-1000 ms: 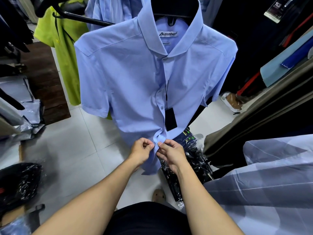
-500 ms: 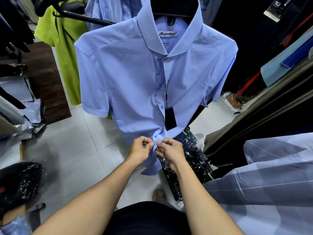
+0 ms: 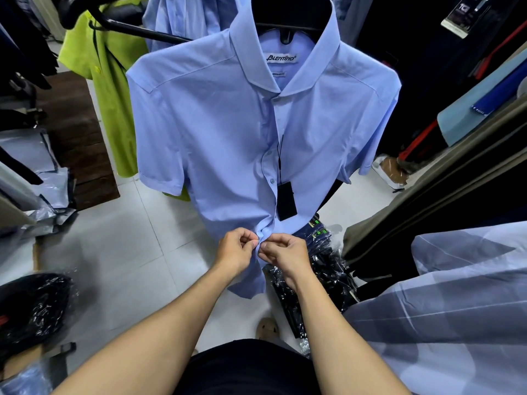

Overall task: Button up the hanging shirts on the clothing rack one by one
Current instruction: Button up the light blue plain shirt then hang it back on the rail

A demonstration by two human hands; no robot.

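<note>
A white tiled floor (image 3: pixel 119 252) spreads below the rack. A light blue shirt (image 3: pixel 228 132) hangs centre on a black hanger (image 3: pixel 288 24), its front closed most of the way down. A lime green shirt (image 3: pixel 111 89) hangs far left behind it. A black tag (image 3: pixel 286 201) dangles on a cord at the placket. Near the hem, the left hand (image 3: pixel 236 252) and right hand (image 3: pixel 285 255) each pinch the placket edges together, fingertips almost touching.
</note>
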